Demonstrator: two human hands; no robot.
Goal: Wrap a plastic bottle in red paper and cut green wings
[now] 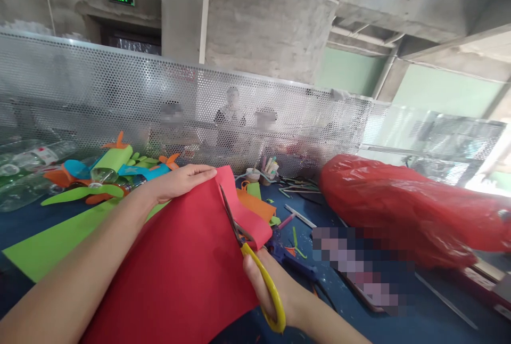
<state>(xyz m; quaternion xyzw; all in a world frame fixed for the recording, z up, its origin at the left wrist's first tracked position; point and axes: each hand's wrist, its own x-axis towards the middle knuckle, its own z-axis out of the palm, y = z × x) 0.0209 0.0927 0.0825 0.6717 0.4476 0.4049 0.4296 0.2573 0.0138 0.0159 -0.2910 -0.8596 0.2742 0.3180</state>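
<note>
My left hand pinches the far edge of a large red paper sheet, fingers closed on it. Yellow-handled scissors are gripped in my right hand, and their blades run up into a cut in the red sheet. A narrow red strip curls away to the right of the blades. The sheet is held above a blue tabletop.
A green paper sheet lies under the red one at left. Plastic bottles with coloured fins sit far left. A big red plastic bag fills the right. Orange paper, cups of sticks and scraps lie ahead. A perforated metal screen stands behind, with people beyond it.
</note>
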